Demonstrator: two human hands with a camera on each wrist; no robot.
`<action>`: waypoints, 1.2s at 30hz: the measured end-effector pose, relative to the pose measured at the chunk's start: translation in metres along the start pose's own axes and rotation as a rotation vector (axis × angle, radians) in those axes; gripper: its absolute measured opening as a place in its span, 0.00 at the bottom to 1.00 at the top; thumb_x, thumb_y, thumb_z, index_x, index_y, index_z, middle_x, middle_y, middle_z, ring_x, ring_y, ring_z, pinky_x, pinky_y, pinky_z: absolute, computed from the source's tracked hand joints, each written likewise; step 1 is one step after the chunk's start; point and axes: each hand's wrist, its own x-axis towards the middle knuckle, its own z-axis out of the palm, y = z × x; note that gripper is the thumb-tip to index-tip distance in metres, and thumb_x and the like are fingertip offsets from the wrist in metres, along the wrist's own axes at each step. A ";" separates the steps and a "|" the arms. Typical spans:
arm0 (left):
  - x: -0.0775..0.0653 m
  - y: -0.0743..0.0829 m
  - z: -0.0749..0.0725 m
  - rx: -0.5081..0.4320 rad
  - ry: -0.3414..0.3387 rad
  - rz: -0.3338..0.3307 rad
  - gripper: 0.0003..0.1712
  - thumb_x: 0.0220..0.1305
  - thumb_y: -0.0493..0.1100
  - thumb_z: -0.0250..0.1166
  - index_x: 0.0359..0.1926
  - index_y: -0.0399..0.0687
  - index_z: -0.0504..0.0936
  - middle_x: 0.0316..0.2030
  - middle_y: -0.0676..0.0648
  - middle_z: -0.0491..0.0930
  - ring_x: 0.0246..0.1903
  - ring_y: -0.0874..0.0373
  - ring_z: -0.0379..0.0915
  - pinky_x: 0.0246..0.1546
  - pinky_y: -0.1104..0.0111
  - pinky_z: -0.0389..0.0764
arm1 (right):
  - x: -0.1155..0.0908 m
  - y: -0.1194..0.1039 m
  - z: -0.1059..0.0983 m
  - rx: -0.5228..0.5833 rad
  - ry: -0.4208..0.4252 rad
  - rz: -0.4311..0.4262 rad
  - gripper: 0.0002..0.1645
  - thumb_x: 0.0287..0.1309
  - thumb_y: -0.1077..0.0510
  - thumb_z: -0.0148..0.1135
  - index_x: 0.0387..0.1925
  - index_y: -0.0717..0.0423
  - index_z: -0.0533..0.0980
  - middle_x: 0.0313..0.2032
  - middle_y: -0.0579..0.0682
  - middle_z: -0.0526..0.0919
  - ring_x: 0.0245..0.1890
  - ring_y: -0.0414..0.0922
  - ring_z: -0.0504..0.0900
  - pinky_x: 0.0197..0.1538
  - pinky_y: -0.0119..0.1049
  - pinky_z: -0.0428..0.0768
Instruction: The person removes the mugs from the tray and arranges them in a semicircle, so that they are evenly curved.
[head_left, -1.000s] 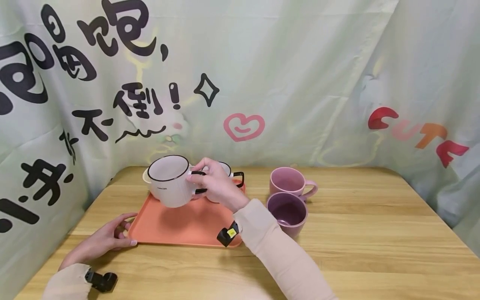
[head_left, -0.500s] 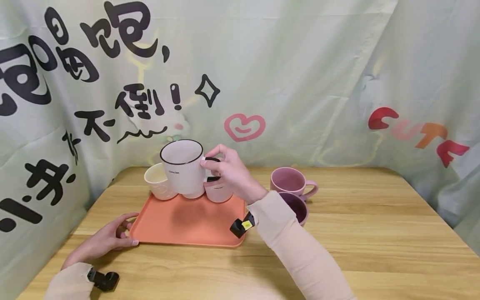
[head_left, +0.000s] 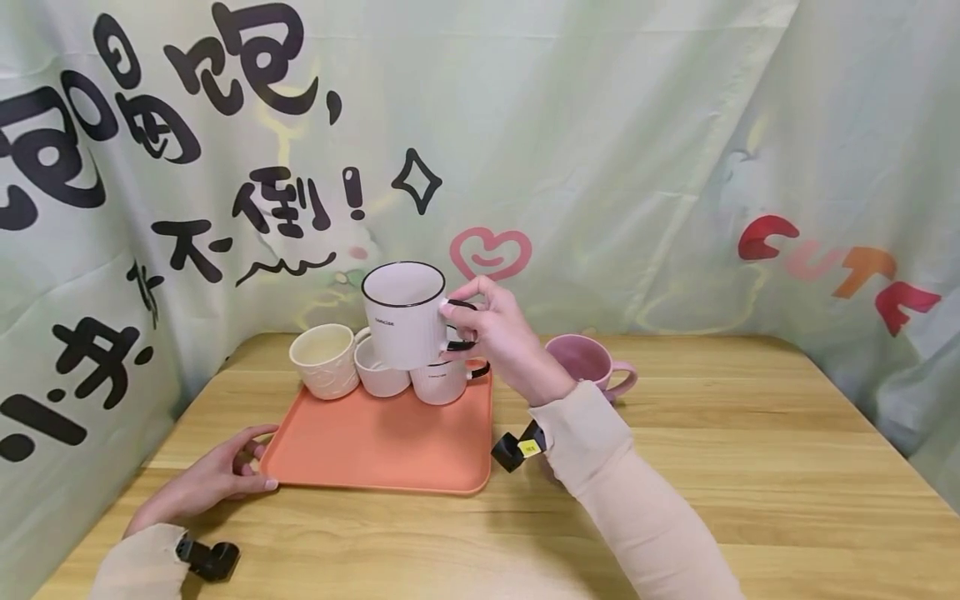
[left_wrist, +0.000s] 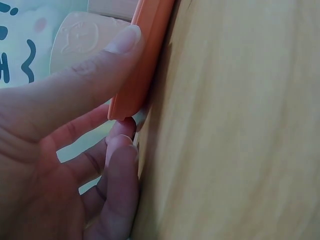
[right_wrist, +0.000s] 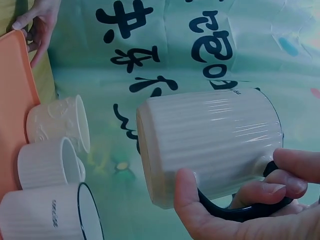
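Note:
My right hand (head_left: pixel 510 337) grips the black handle of a white ribbed mug (head_left: pixel 405 321) with a black rim, held in the air above the back of an orange tray (head_left: pixel 375 454). In the right wrist view the fingers curl through the handle. My left hand (head_left: pixel 210 479) holds the tray's left edge, thumb over the rim and fingers below it, as the left wrist view shows. Along the tray's back stand a cream embossed cup (head_left: pixel 326 364), a small white cup (head_left: pixel 381 379) and another white mug (head_left: pixel 441 385) with a black handle, partly overlapped by the held one.
A pink mug (head_left: pixel 581 358) stands on the wooden table (head_left: pixel 750 467) right of the tray. The right sleeve (head_left: pixel 600 442) hides most of a purple mug in front of it. A printed curtain (head_left: pixel 600 167) hangs behind the table.
My right hand has lifted the white mug and carried it right, from over the tray's left part toward its back right. My left hand stays at the tray's edge.

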 end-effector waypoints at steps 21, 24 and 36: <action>0.001 0.001 -0.004 -0.001 -0.008 0.026 0.47 0.62 0.36 0.73 0.70 0.20 0.53 0.42 0.41 0.72 0.29 0.61 0.71 0.29 0.69 0.74 | -0.017 -0.017 -0.044 0.030 0.051 -0.038 0.07 0.69 0.70 0.55 0.40 0.57 0.69 0.20 0.47 0.60 0.24 0.45 0.58 0.41 0.52 0.84; 0.001 0.000 -0.002 -0.005 0.001 0.020 0.46 0.62 0.36 0.73 0.70 0.21 0.54 0.42 0.41 0.71 0.29 0.61 0.70 0.29 0.70 0.73 | -0.019 -0.017 -0.050 0.029 0.059 -0.044 0.07 0.69 0.70 0.55 0.39 0.58 0.69 0.20 0.47 0.62 0.24 0.44 0.59 0.41 0.52 0.84; 0.000 -0.002 0.001 -0.026 -0.004 0.041 0.46 0.62 0.36 0.72 0.70 0.21 0.54 0.42 0.41 0.71 0.29 0.61 0.71 0.28 0.70 0.74 | -0.031 -0.018 -0.077 -0.040 0.100 -0.048 0.07 0.69 0.70 0.55 0.43 0.60 0.68 0.21 0.48 0.60 0.25 0.44 0.59 0.48 0.61 0.81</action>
